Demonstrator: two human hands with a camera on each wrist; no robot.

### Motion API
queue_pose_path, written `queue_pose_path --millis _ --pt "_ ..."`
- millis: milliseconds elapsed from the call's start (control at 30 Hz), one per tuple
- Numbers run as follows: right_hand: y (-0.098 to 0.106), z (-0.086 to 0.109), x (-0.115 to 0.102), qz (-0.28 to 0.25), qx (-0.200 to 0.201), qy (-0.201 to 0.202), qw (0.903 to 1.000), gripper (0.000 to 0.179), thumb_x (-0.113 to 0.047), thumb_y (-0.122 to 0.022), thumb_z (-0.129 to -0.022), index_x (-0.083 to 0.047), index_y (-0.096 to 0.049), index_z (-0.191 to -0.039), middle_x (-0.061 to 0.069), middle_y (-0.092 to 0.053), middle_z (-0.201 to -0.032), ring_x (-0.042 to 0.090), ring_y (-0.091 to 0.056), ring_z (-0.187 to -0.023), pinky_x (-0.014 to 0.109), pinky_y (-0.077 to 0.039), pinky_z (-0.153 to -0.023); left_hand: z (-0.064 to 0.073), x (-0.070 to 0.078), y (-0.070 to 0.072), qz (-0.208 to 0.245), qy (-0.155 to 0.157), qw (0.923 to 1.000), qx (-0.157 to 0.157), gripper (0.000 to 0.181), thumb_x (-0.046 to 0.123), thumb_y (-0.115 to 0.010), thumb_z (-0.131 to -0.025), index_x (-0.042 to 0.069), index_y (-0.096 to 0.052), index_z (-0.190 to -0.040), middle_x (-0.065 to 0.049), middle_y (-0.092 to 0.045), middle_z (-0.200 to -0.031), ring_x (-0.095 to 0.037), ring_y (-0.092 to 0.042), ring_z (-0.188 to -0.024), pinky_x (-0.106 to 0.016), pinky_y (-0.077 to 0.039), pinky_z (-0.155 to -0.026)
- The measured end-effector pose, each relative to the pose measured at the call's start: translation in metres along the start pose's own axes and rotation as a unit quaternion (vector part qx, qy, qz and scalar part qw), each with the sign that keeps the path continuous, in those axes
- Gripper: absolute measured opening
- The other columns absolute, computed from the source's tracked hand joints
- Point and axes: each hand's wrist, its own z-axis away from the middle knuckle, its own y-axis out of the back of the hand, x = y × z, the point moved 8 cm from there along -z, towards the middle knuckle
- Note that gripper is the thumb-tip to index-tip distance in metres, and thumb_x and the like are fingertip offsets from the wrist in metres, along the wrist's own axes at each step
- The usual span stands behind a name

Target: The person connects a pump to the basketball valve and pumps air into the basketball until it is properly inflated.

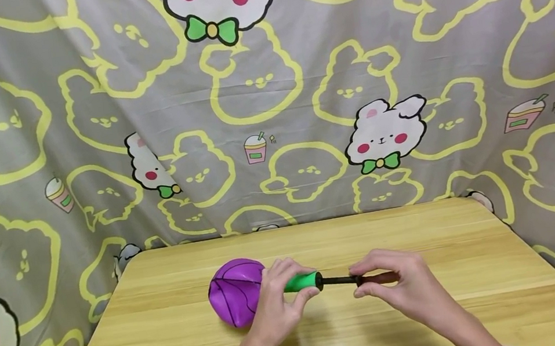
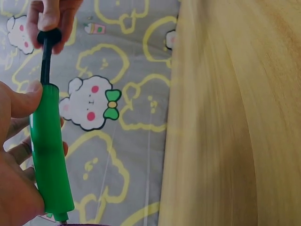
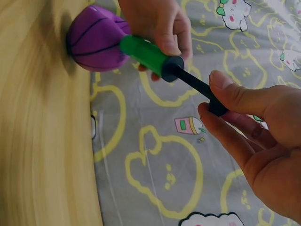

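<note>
A green hand pump [image 1: 302, 282] lies level above the table, its black rod [image 1: 338, 280] partly drawn out to the right. My left hand [image 1: 280, 301] grips the barrel, thumb along the near side. With thumb and fingers, my right hand [image 1: 411, 278] pinches the black handle [image 3: 217, 107] at the rod's end. Left of the barrel is a purple ball [image 1: 234, 295] with black lines; its skin looks dented and slack. The right wrist view shows the barrel's far end against the ball. A short thin tip [image 2: 62, 220] shows at the barrel's end in the left wrist view.
A wooden table [image 1: 409, 331] with pale grain lies under both hands. Behind it and at both sides hangs a grey curtain [image 1: 294, 100] printed with yellow outlines, white cartoon animals and drink cups.
</note>
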Motion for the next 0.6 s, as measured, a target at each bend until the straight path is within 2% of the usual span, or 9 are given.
queue_pose_path --millis 200,333,600 --pt "-0.017 -0.006 0.006 -0.021 -0.001 -0.003 0.9998 0.027 0.000 -0.087 -0.076 -0.008 -0.078 -0.101 0.004 -0.075 -0.095 0.019 -0.075 -0.084 0.031 -0.060 -0.068 0.001 0.000 0.003 -0.005 0.000 1.0000 0.002 0.020 0.028 -0.081 -0.087 0.026 -0.073 -0.106 0.020 -0.063 -0.101 -0.006 -0.056 -0.103 -0.041 -0.035 -0.091" --pt "-0.026 -0.008 0.009 -0.021 0.005 0.003 0.9998 0.026 -0.003 -0.086 -0.077 -0.009 -0.078 -0.101 0.003 -0.075 -0.095 0.018 -0.074 -0.084 0.030 -0.059 -0.067 0.001 0.001 0.002 -0.006 -0.007 1.0000 0.004 0.022 0.027 -0.082 -0.085 0.024 -0.074 -0.105 0.018 -0.063 -0.100 -0.007 -0.057 -0.101 -0.041 -0.035 -0.089" --pt "-0.039 -0.009 0.010 -0.015 0.009 0.015 0.9997 0.025 -0.005 -0.086 -0.077 -0.008 -0.077 -0.100 0.003 -0.075 -0.095 0.020 -0.075 -0.085 0.028 -0.059 -0.067 0.003 0.001 0.000 -0.016 0.002 0.9999 -0.006 0.022 0.027 -0.082 -0.086 0.023 -0.074 -0.106 0.018 -0.064 -0.101 -0.007 -0.056 -0.100 -0.041 -0.033 -0.090"
